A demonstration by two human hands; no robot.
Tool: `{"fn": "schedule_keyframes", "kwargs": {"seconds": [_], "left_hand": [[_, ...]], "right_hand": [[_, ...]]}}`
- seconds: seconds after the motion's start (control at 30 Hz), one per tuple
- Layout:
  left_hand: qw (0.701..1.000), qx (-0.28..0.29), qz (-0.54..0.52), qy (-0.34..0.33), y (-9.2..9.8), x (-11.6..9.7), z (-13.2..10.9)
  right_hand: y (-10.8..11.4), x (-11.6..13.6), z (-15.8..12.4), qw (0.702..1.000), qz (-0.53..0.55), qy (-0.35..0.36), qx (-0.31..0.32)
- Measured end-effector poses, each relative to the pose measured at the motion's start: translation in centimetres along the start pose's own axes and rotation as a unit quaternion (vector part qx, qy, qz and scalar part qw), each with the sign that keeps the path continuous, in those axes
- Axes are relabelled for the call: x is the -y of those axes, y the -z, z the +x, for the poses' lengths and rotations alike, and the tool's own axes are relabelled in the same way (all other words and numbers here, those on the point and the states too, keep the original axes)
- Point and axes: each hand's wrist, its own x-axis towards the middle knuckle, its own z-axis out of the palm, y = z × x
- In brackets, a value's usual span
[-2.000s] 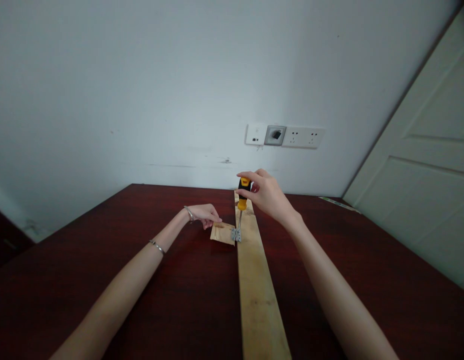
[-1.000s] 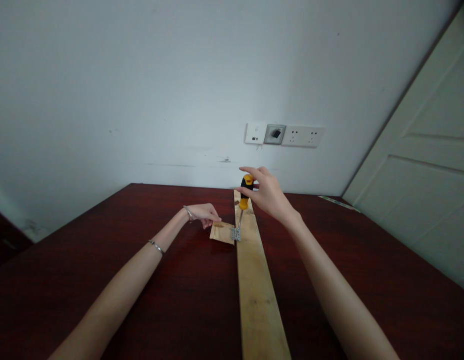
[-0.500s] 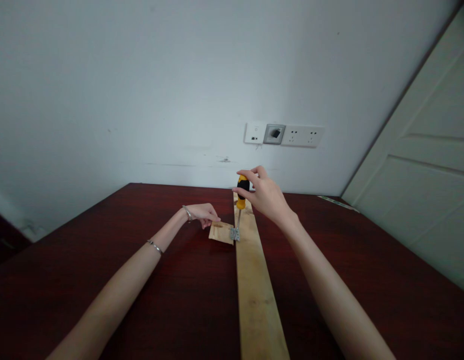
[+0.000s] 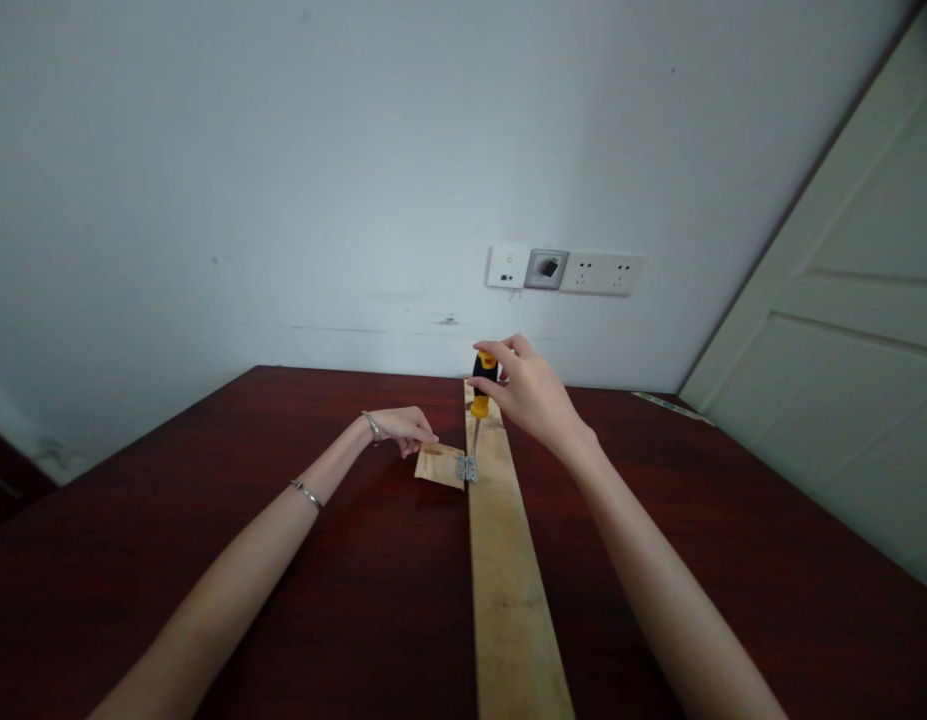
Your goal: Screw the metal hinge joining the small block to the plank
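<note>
The right hand (image 4: 529, 393) is closed round the black and yellow handle of a screwdriver (image 4: 482, 384), fingers and thumb wrapped near its top. The tool stands almost upright, its tip down on a metal hinge (image 4: 469, 468). The left hand (image 4: 407, 427) lies low on the table, fingers loosely curled, their tips touching the far left edge of a small wooden block (image 4: 440, 465); whether they pinch it or only press on it cannot be told.

A white wall (image 4: 283, 180) fills the far side, with a white door (image 4: 845, 340) at the right. The dark red table (image 4: 208, 520) spreads across the near part. A long pale plank (image 4: 508, 580) runs from the near edge towards the wall, just right of centre. A row of wall sockets (image 4: 565, 270) sits above its far end. The block lies against the plank's left edge, and the hinge bridges the two. A thin bracelet (image 4: 305, 491) circles the left forearm.
</note>
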Motion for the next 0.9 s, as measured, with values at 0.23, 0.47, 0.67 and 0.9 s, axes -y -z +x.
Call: {"fn": "schedule_keyframes", "kwargs": {"seconds": [0.23,0.47,0.67,0.9], "left_hand": [[1.000,0.003,0.005,-0.003,0.0,0.0,0.0],[1.000,-0.004,0.003,0.008,-0.1,-0.2,0.0],[1.000,-0.006,0.003,0.007,-0.2,-0.3,0.0],[1.000,-0.001,-0.002,0.001,-0.1,-0.2,0.0]], "right_hand": [[0.3,0.2,-0.3,1.000,-0.010,0.019,0.003],[-0.4,-0.4,-0.2,1.000,-0.007,0.003,-0.019],[-0.4,-0.9,0.0,0.998,0.056,0.032,-0.016],[-0.1,-0.3,-0.3,1.000,0.005,0.016,-0.003]]}}
